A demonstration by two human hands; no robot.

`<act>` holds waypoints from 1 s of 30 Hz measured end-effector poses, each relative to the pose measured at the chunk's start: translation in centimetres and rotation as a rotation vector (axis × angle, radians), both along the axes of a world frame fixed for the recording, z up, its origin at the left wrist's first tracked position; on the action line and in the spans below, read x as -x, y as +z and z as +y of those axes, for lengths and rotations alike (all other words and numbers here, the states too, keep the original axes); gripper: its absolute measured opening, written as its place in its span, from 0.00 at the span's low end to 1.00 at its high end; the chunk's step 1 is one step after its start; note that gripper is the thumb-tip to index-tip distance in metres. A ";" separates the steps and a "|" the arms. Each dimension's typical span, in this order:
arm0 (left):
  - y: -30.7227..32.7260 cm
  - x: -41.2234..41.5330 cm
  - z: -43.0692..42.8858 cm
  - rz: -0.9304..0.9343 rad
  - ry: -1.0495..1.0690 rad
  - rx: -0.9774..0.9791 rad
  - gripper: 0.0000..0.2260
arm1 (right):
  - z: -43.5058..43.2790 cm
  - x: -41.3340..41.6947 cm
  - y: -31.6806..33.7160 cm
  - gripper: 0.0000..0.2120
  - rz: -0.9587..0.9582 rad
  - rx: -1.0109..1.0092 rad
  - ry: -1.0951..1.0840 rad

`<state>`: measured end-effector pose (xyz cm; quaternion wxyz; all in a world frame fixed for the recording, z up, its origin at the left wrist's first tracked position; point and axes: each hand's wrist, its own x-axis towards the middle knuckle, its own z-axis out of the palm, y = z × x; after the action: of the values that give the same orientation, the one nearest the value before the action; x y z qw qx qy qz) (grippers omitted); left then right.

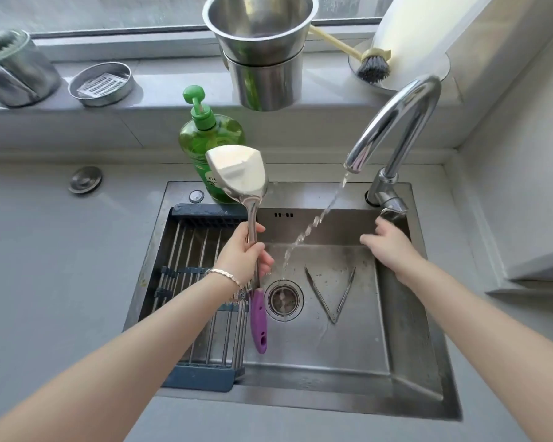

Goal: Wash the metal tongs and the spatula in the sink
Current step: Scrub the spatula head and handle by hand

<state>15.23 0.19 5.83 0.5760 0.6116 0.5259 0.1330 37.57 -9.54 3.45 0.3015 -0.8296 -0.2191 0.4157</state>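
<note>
My left hand (245, 253) grips the metal shaft of the spatula (238, 173), blade up and purple handle (258, 320) hanging down over the sink (406, 362). The metal tongs (331, 295) lie spread in a V on the sink floor, right of the drain (283, 299). My right hand (388, 242) rests at the faucet lever (393, 210), fingers on it. Water runs from the faucet spout (353, 164) in a slanted stream down toward the drain, passing right of the spatula without touching it.
A roll-up drying rack (201, 282) covers the sink's left part. A green soap bottle (209, 138) stands behind the spatula. On the sill are steel cups (262, 59), a round tin (101, 84), a dish brush (372, 67) and a paper roll (415, 30).
</note>
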 end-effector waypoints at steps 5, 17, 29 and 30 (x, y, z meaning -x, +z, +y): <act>1.1 3.1 1.8 0.038 0.038 -0.007 0.09 | -0.7 3.2 2.2 0.14 -0.058 0.217 0.374; 2.9 9.9 7.1 0.746 -0.367 -0.309 0.14 | 15.1 11.2 12.0 0.13 0.284 -0.241 0.306; 0.7 8.9 9.3 0.614 -0.349 -0.352 0.15 | 26.4 11.0 13.3 0.18 0.778 -0.144 -0.005; 0.5 8.9 9.4 0.620 -0.357 -0.362 0.15 | 26.8 11.1 13.4 0.18 0.806 -0.139 -0.012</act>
<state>6.30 9.56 6.35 0.2871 0.7959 0.5284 -0.0696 26.51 17.26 16.85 0.4212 -0.5793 -0.1060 0.6898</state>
